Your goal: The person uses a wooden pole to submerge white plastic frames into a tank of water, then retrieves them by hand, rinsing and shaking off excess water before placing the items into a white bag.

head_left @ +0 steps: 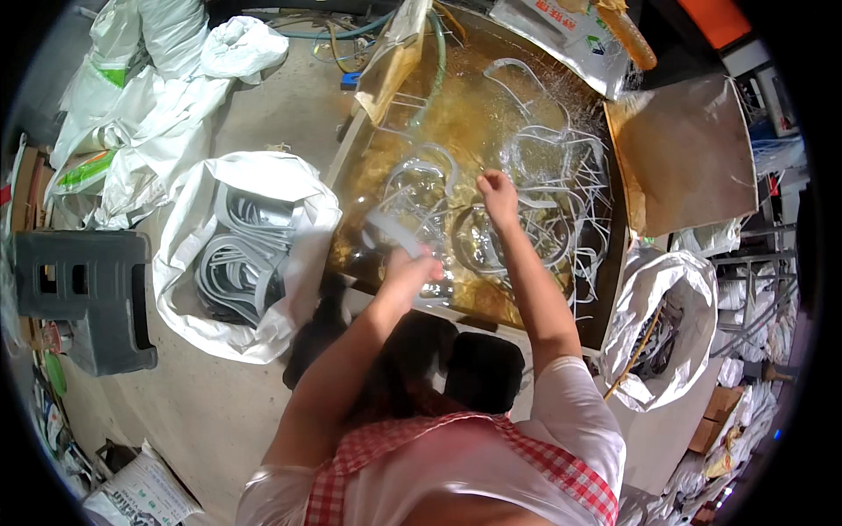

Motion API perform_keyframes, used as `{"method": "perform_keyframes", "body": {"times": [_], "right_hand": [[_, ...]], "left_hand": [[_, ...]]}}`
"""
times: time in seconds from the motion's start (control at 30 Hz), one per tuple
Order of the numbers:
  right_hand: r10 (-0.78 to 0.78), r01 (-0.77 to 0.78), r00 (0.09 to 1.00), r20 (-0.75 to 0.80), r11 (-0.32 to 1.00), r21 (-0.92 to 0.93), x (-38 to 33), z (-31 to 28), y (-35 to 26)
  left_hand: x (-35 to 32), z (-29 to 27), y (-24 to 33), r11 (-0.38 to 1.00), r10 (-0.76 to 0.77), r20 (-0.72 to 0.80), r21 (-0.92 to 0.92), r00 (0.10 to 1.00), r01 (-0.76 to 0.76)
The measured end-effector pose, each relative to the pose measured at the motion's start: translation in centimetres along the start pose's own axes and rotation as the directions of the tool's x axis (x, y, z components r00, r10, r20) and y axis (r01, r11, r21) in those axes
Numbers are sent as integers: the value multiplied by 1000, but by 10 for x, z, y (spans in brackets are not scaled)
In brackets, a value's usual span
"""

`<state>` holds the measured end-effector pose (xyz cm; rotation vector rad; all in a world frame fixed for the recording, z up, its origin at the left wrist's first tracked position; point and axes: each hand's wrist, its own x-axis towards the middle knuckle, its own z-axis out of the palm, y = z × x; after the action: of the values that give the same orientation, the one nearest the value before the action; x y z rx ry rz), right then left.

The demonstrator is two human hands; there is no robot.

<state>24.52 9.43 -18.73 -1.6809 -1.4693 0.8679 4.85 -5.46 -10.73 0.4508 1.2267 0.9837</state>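
Your left hand (412, 275) is closed around a pale, motion-blurred strip (396, 231) above the water tank (349, 149). Your right hand (498, 196), also over the tank, has its fingers bunched; whether they grip anything is unclear. A white sack (178, 294) stands left.

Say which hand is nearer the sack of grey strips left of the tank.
Left. The left hand is right of the sack, over the tank; the right hand is farther right and farther forward.
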Motion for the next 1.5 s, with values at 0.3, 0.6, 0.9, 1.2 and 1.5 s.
{"method": "perform_keyframes", "body": {"times": [0.3, 0.6, 0.9, 1.2, 1.5], "right_hand": [[459, -580, 776, 432, 788, 205, 70, 64, 51], [221, -754, 595, 773, 485, 442, 21, 39, 15], [201, 158, 934, -297, 512, 844, 47, -88, -21], [327, 483, 456, -828, 691, 538, 59, -196, -58], [425, -70, 895, -133, 430, 900, -8, -139, -64]], "left_hand": [[-8, -31, 23, 1000, -19, 19, 24, 1000, 18], [-10, -25, 37, 991, 131, 90, 10, 987, -133], [-13, -13, 60, 822, 455, 183, 291, 871, -490], [-17, 18, 35, 495, 624, 354, 511, 697, -703], [1, 22, 32, 707, 682, 5, 251, 731, -661]]}}
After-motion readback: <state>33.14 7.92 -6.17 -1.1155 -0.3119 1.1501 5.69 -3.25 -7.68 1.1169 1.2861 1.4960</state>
